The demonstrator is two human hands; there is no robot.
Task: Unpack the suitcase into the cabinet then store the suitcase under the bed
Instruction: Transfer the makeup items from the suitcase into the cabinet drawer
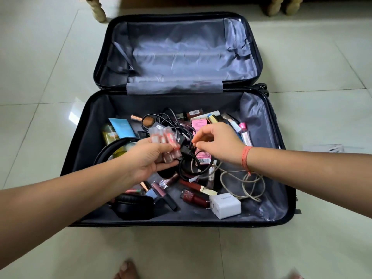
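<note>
Left hand (149,158) fingers curled round a clear pack of small pink tubes (164,141), right hand (217,143) fingertips pinching a black cable (191,164), over the open suitcase (84,141) on the pale tiled floor (40,77), wooden furniture legs (98,9) behind.

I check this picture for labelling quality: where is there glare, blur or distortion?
Head view: bright glare on the floor tiles left of the suitcase; the packet of small tubes in the left hand is motion-blurred; the wide lens bows the suitcase edges; the right hand, pinching the black cable, looks sharp.
</note>
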